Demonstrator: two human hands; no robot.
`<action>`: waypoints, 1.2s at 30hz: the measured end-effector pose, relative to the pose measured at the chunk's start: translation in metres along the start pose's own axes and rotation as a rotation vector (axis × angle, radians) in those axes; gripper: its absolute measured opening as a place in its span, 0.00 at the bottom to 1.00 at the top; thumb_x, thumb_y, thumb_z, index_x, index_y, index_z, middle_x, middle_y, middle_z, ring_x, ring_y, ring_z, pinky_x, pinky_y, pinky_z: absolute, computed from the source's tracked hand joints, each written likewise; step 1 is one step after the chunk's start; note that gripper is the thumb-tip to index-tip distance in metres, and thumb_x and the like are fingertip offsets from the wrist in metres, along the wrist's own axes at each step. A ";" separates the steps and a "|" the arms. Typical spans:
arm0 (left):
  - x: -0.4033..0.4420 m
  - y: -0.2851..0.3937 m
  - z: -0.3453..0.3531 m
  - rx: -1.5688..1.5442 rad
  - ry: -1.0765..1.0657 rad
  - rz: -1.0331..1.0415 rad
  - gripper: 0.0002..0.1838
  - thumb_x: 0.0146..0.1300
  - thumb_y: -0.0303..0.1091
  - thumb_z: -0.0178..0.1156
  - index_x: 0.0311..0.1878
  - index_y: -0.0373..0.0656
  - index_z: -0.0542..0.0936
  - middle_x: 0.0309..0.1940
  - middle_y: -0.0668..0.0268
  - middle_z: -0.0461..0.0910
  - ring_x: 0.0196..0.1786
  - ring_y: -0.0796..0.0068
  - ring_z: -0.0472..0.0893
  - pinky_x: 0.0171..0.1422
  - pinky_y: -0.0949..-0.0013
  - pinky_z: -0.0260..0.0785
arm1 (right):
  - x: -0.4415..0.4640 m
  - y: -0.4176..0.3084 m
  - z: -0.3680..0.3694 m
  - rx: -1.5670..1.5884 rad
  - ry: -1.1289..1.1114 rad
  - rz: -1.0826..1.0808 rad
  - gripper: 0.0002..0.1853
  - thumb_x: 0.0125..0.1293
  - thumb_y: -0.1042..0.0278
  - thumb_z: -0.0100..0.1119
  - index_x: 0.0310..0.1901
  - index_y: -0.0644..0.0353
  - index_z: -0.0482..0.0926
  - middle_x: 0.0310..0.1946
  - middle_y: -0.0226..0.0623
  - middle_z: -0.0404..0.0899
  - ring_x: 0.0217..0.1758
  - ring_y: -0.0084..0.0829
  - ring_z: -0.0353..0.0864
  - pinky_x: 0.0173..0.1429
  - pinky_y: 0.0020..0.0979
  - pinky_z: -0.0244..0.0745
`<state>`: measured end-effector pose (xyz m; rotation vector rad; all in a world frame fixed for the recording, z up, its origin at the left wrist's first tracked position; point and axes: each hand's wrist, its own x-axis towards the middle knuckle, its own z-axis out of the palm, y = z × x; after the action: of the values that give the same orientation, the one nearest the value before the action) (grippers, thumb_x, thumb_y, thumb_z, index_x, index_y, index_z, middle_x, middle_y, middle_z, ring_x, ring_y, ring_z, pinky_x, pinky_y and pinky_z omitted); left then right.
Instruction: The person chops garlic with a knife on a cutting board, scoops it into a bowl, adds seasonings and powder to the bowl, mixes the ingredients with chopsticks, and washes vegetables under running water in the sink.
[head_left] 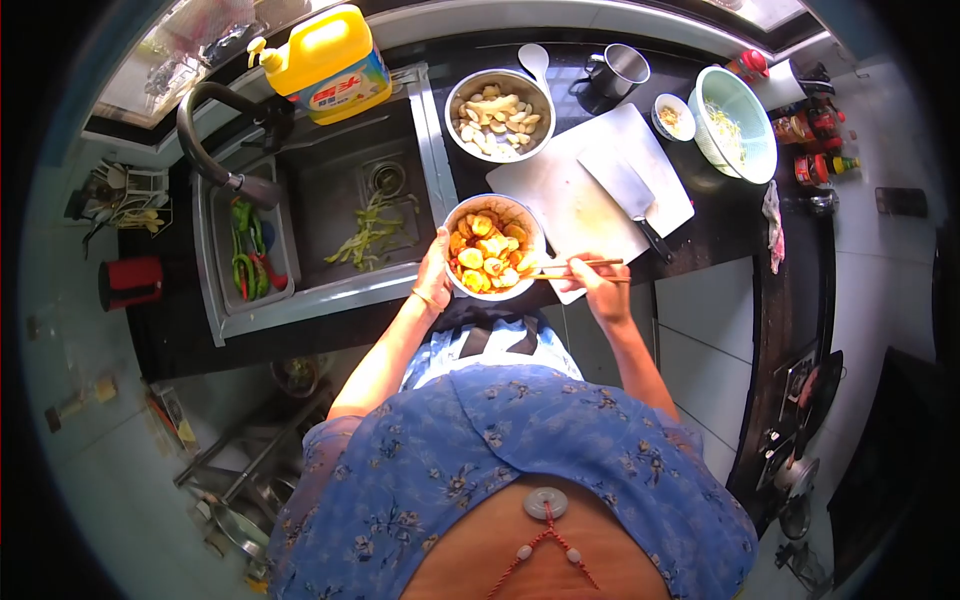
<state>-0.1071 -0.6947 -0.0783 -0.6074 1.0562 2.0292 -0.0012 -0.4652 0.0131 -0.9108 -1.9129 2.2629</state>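
My left hand (434,272) grips the left side of a white bowl (522,208) at the counter's front edge. Inside it lie yellow-orange food slices (487,248) coated in reddish sauce. Closed around a pair of chopsticks (560,276), my right hand (602,288) is to the right of the bowl. The chopstick tips reach the slices at the bowl's right side. Just behind my right hand lies a white cutting board (560,205), and a cleaver (612,180) rests on it.
Pale pieces fill a metal bowl (457,95) behind; a white spoon (535,62) lies beside it. Left is a sink (330,190) with green peelings and a tub (285,205) of peppers. A metal mug (625,68), small bowl (668,102) and green colander (760,130) stand at right.
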 end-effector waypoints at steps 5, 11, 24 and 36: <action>0.001 -0.006 -0.004 -0.003 0.017 0.019 0.29 0.66 0.53 0.51 0.60 0.40 0.67 0.55 0.62 0.74 0.57 0.69 0.75 0.60 0.65 0.70 | 0.003 0.047 0.012 0.369 0.158 0.213 0.07 0.61 0.76 0.54 0.37 0.72 0.78 0.30 0.44 0.80 0.23 0.37 0.82 0.30 0.33 0.83; 0.002 -0.010 -0.014 -0.014 -0.088 0.045 0.29 0.65 0.53 0.53 0.60 0.41 0.66 0.57 0.63 0.72 0.58 0.69 0.74 0.61 0.63 0.69 | -0.006 0.007 0.026 0.286 0.167 -0.004 0.07 0.62 0.77 0.53 0.36 0.73 0.78 0.31 0.48 0.81 0.28 0.37 0.83 0.32 0.32 0.82; -0.012 -0.001 -0.015 -0.027 -0.219 -0.044 0.33 0.62 0.54 0.56 0.63 0.42 0.63 0.60 0.62 0.69 0.62 0.67 0.70 0.65 0.61 0.66 | -0.061 0.009 0.088 -0.769 -0.136 -0.884 0.11 0.50 0.79 0.62 0.38 0.69 0.80 0.33 0.45 0.81 0.35 0.39 0.83 0.41 0.33 0.79; -0.041 -0.010 0.034 0.028 -0.492 -0.072 0.32 0.63 0.52 0.56 0.63 0.42 0.65 0.59 0.61 0.71 0.61 0.67 0.71 0.67 0.60 0.62 | -0.109 -0.039 0.008 -0.372 0.364 -0.446 0.07 0.64 0.80 0.53 0.41 0.67 0.79 0.33 0.37 0.81 0.34 0.22 0.80 0.40 0.20 0.73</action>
<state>-0.0762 -0.6789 -0.0359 -0.1125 0.7521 1.9557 0.0724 -0.5056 0.0934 -0.7561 -2.1249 1.4209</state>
